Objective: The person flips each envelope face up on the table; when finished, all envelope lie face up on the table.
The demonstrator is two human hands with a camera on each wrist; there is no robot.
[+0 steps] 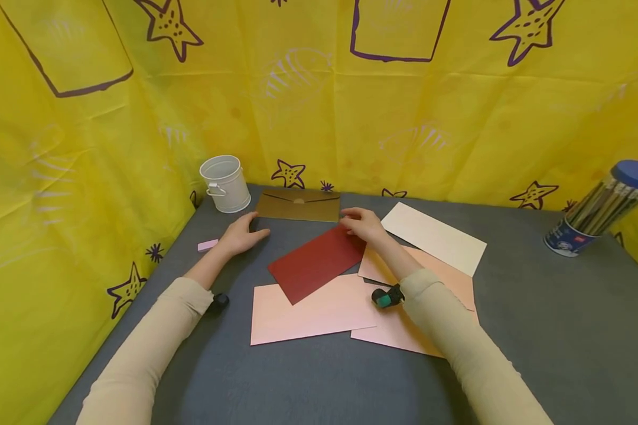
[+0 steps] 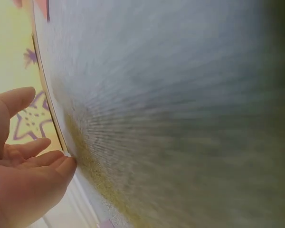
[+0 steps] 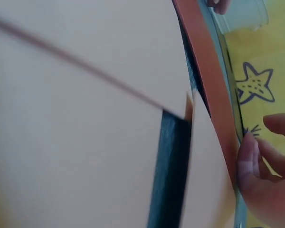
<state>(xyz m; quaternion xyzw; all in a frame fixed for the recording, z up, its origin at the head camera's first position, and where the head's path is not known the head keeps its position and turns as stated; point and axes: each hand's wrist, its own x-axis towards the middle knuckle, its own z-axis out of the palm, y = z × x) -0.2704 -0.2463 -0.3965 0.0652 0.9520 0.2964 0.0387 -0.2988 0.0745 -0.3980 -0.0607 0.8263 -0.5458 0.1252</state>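
Note:
A gold envelope [image 1: 279,208] with its flap side up lies at the back of the table. My left hand [image 1: 238,235] is at its near left corner, thumb spread away from the fingers; the left wrist view shows the fingertips [image 2: 66,167] right at the envelope's edge. At the other end, my right hand [image 1: 365,225] reaches over the upper corner of a red envelope [image 1: 319,260], fingertips beside the gold one's right edge. Thumb and fingers stand apart in the right wrist view. Several pale pink envelopes [image 1: 298,313] lie partly under the red one and the right forearm.
A white metal bucket [image 1: 227,186] stands behind my left hand, and a small pink block [image 1: 208,245] lies by that wrist. To the right are a cream envelope [image 1: 438,239] and a blue-lidded tub of pencils [image 1: 598,209]. Yellow cloth [image 1: 308,118] walls the back and left.

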